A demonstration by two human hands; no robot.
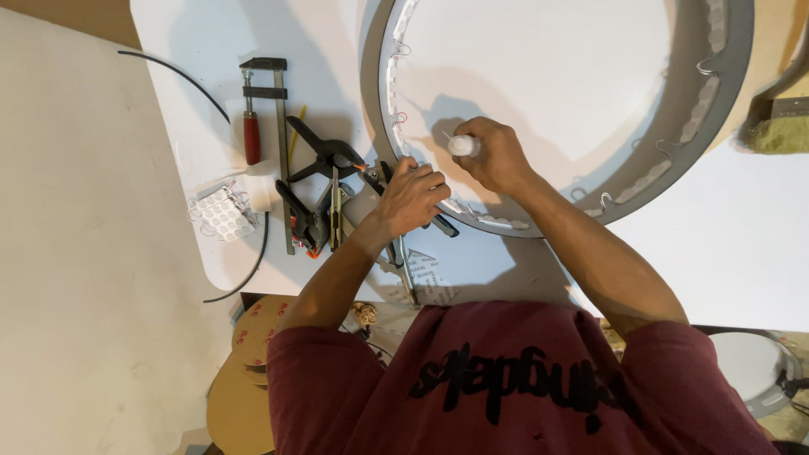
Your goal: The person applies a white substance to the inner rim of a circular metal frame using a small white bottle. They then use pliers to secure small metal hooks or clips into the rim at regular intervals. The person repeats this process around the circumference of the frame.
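Note:
A large round frame with a grey rim (733, 93) and a white inner face lies on the white table (725, 244). A strip of small white modules (704, 114) runs along the inside of the rim. My right hand (497, 156) grips a small white glue bottle (462, 146), its thin nozzle pointing left toward the rim's inner wall. My left hand (411, 198) rests closed on the near left part of the rim, next to a black spring clamp (324, 156); whether it pinches anything I cannot tell.
Left of the frame lie a bar clamp with a red handle (253, 135), a utility knife (334, 211) and a bundle of white modules (221, 211). A black cable (181, 76) curves across the table. A brush (779, 122) sits at the right edge. Tape rolls (253, 337) stand below.

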